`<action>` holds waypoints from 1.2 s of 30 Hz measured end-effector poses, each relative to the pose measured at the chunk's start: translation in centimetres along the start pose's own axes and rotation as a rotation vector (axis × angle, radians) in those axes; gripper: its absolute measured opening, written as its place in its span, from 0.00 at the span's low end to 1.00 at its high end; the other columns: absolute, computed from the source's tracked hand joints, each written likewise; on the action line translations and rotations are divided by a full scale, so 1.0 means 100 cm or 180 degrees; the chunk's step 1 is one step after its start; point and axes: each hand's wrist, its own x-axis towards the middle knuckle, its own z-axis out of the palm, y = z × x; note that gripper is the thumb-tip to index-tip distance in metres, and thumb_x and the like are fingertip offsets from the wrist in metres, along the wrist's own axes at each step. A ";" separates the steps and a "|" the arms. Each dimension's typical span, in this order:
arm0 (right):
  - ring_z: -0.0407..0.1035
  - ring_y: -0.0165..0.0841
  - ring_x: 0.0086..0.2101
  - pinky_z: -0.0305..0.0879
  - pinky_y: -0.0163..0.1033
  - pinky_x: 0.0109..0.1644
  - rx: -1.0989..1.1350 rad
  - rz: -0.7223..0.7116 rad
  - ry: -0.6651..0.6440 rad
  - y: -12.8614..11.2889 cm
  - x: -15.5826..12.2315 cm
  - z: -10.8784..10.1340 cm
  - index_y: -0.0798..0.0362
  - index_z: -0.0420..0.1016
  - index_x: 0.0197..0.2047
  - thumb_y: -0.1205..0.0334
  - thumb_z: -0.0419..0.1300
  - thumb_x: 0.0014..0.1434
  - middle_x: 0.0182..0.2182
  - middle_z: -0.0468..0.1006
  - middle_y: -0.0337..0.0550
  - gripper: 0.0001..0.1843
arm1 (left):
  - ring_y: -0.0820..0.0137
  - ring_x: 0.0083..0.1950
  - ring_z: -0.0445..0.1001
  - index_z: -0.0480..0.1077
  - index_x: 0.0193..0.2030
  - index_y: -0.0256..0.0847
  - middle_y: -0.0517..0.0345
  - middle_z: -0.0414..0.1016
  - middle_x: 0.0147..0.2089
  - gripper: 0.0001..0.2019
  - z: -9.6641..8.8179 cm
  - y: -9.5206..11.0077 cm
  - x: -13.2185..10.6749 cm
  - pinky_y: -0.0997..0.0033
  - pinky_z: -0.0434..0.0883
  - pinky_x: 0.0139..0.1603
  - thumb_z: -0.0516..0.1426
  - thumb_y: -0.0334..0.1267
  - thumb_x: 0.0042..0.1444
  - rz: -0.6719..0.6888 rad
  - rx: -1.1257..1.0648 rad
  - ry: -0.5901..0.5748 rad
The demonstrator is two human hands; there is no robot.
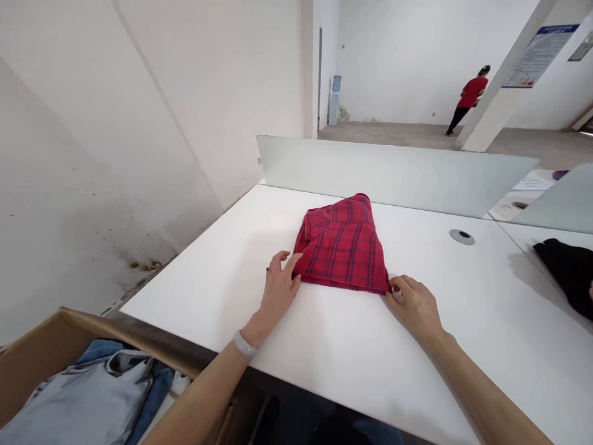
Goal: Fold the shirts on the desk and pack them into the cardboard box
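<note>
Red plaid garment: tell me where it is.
The folded red plaid garment lies on the white desk, between the left hand and right hand, in the head view.

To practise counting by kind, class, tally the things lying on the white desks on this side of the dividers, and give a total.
Folded red plaid garment: 1
Black garment: 1
Round cable grommet: 1
Total: 3
</note>
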 end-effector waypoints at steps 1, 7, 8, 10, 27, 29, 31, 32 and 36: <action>0.62 0.29 0.26 0.55 0.36 0.32 0.0007 0.0041 -0.0056 0.000 -0.001 0.000 0.52 0.65 0.31 0.63 0.55 0.59 0.25 0.70 0.36 0.05 | 0.61 0.53 0.69 0.64 0.55 0.45 0.47 0.64 0.56 0.19 0.000 -0.001 0.001 0.56 0.68 0.51 0.53 0.27 0.58 0.0050 0.0053 -0.0114; 0.58 0.28 0.22 0.49 0.35 0.29 -0.0073 0.0358 -0.0291 0.002 -0.002 -0.001 0.52 0.62 0.26 0.64 0.52 0.57 0.23 0.70 0.36 0.08 | 0.67 0.41 0.73 0.69 0.38 0.44 0.59 0.76 0.39 0.09 -0.001 -0.001 0.005 0.57 0.63 0.55 0.51 0.26 0.59 0.0178 0.0093 -0.0317; 0.57 0.28 0.22 0.49 0.35 0.29 -0.0117 0.0410 -0.0311 0.002 -0.002 -0.001 0.52 0.61 0.26 0.64 0.52 0.57 0.22 0.70 0.36 0.08 | 0.67 0.40 0.73 0.68 0.37 0.44 0.59 0.76 0.38 0.08 -0.002 0.000 0.005 0.56 0.61 0.56 0.52 0.26 0.57 0.0195 0.0192 -0.0223; 0.55 0.28 0.21 0.47 0.35 0.28 -0.0203 0.0529 -0.0387 0.001 -0.001 -0.001 0.52 0.60 0.24 0.64 0.51 0.56 0.21 0.69 0.36 0.09 | 0.66 0.40 0.72 0.67 0.33 0.44 0.60 0.75 0.35 0.07 -0.004 0.004 0.005 0.54 0.58 0.59 0.54 0.27 0.54 0.0264 0.0396 -0.0122; 0.64 0.28 0.26 0.61 0.36 0.33 0.0720 0.0401 -0.0394 0.015 0.001 -0.018 0.50 0.68 0.42 0.59 0.56 0.57 0.33 0.74 0.39 0.10 | 0.63 0.41 0.71 0.67 0.36 0.43 0.58 0.74 0.39 0.05 -0.006 0.001 0.007 0.59 0.66 0.47 0.59 0.38 0.55 0.0382 0.0183 -0.1029; 0.64 0.29 0.26 0.62 0.38 0.38 0.0616 0.0178 -0.0393 0.012 0.001 -0.013 0.51 0.70 0.43 0.64 0.53 0.58 0.32 0.73 0.39 0.10 | 0.64 0.40 0.70 0.67 0.35 0.43 0.58 0.73 0.38 0.03 -0.007 0.001 0.008 0.61 0.67 0.44 0.58 0.37 0.56 0.0383 0.0117 -0.1138; 0.63 0.29 0.25 0.61 0.38 0.39 0.0539 0.0016 -0.0461 0.011 0.002 -0.010 0.52 0.71 0.41 0.68 0.51 0.59 0.29 0.72 0.38 0.10 | 0.65 0.40 0.70 0.66 0.34 0.42 0.58 0.73 0.37 0.03 -0.007 0.001 0.009 0.63 0.67 0.42 0.57 0.36 0.58 0.0429 0.0099 -0.1261; 0.63 0.28 0.25 0.61 0.38 0.39 0.0519 -0.0027 -0.0505 0.012 0.002 -0.009 0.52 0.72 0.39 0.69 0.50 0.59 0.27 0.71 0.38 0.10 | 0.65 0.40 0.69 0.66 0.33 0.42 0.58 0.72 0.37 0.04 -0.008 0.000 0.009 0.64 0.66 0.42 0.57 0.36 0.58 0.0476 0.0131 -0.1311; 0.61 0.27 0.23 0.61 0.37 0.40 0.0495 -0.0056 -0.0593 0.015 0.002 -0.014 0.52 0.71 0.34 0.72 0.50 0.56 0.24 0.69 0.36 0.10 | 0.64 0.40 0.69 0.67 0.33 0.42 0.59 0.72 0.35 0.05 -0.009 -0.001 0.009 0.60 0.65 0.45 0.56 0.37 0.60 0.0685 0.0430 -0.1372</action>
